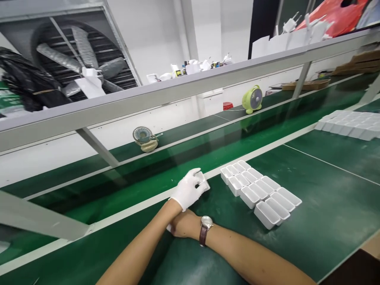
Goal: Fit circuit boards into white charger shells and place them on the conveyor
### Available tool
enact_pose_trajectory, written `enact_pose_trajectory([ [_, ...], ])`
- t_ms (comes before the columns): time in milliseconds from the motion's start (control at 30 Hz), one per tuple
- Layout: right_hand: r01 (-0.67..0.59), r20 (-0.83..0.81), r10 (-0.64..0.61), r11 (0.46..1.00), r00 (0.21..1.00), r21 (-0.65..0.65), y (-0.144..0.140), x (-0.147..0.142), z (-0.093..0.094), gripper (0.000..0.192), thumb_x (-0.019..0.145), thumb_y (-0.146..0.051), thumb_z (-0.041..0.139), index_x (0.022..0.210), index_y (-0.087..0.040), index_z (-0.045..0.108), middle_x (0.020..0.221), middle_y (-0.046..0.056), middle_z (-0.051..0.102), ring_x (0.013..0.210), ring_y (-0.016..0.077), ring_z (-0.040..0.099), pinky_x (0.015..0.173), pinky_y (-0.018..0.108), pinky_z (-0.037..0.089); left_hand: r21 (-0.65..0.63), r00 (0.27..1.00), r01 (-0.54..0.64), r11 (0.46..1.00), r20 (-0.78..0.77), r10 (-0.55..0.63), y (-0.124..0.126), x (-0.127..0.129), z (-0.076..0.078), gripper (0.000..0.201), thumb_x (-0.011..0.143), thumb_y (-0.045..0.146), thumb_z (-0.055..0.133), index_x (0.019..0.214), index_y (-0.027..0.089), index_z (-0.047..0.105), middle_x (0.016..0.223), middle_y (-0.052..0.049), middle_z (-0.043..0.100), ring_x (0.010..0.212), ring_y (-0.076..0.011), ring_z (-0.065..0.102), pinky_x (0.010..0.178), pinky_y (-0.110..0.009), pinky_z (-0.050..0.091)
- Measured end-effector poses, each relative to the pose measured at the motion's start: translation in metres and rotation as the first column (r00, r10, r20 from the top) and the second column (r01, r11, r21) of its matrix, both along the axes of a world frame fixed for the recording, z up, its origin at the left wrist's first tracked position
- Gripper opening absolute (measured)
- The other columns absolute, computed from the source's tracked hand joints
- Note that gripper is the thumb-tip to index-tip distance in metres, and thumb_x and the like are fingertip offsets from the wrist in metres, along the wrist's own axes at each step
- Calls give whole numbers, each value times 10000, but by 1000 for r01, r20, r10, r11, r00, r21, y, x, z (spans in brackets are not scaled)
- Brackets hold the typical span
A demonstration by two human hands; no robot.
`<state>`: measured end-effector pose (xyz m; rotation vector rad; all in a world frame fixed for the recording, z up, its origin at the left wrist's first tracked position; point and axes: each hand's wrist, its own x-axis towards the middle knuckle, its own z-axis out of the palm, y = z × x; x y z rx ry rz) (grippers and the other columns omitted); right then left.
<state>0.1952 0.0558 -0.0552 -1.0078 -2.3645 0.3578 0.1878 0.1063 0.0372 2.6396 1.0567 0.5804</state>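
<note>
My left hand [188, 190], in a white glove, reaches over the near edge of the green belt with its thumb and fingers around a small white plastic box [204, 181]. Beneath the left wrist crosses my right hand [185, 224], bare, with a watch [206, 224] on a brown strap. Its fingers curl inward and are mostly hidden; a sliver of something white shows beside them. Right of my hands, several white open-topped boxes [261, 188] stand in close rows on the dark green tabletop [320, 198].
Beyond the light rail runs a green conveyor belt [190, 154]. A beige small fan [145, 138] and a lime-green fan [252, 99] stand on the ledge behind it. More white boxes [352, 123] sit at the far right. An overhead shelf [178, 89] with posts spans the view.
</note>
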Motion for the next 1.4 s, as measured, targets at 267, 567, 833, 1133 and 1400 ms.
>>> enact_pose_trajectory([
  [267, 10, -84, 1, 992, 997, 127, -11, 6, -1, 210, 962, -255, 528, 1087, -189, 683, 1157, 93, 695, 1145, 240, 611, 992, 380, 463, 12, 915, -400, 917, 73, 398, -33, -181, -1, 206, 857, 316, 610, 703, 215, 703, 1287, -70, 622, 1240, -265, 581, 980, -393, 545],
  [567, 9, -74, 3, 987, 997, 160, -22, 5, -14, 272, 1003, -211, 468, 1200, -199, 656, 1286, 100, 651, 1287, 253, 545, 1073, 451, 463, -137, 826, -489, 862, 246, 507, -89, -234, -50, 641, 752, 265, 730, 1351, 224, 504, 1329, -89, 601, 1258, -271, 569, 1106, -458, 439],
  [833, -11, 60, 0, 983, 998, 184, -38, 11, -9, 320, 963, -228, 542, 1264, -157, 626, 1300, 152, 642, 1271, 304, 571, 1070, 502, 496, -448, 773, -433, 782, 262, 578, -102, -240, -66, 829, 747, 271, 705, 1502, 236, 362, 1437, -91, 535, 1335, -286, 505, 1145, -470, 393],
  [1133, -21, 104, -5, 967, 995, 255, -47, 13, -20, 440, 986, -200, 501, 1425, -167, 485, 1408, 160, 565, 1367, 315, 477, 1076, 508, 498, -421, 765, -412, 808, 324, 558, -107, -242, -68, 761, 775, 295, 699, 1471, 238, 396, 1495, -113, 440, 1360, -296, 468, 1151, -475, 392],
  [1400, -17, 98, 2, 988, 995, 152, -60, 16, -12, 490, 988, -216, 492, 1473, -203, 428, 1515, 138, 452, 1399, 310, 430, 1087, 466, 497, -443, 769, -440, 781, 263, 582, -104, -245, -70, 574, 862, 310, 616, 1413, 263, 462, 1408, -85, 537, 1284, -270, 538, 1125, -467, 423],
])
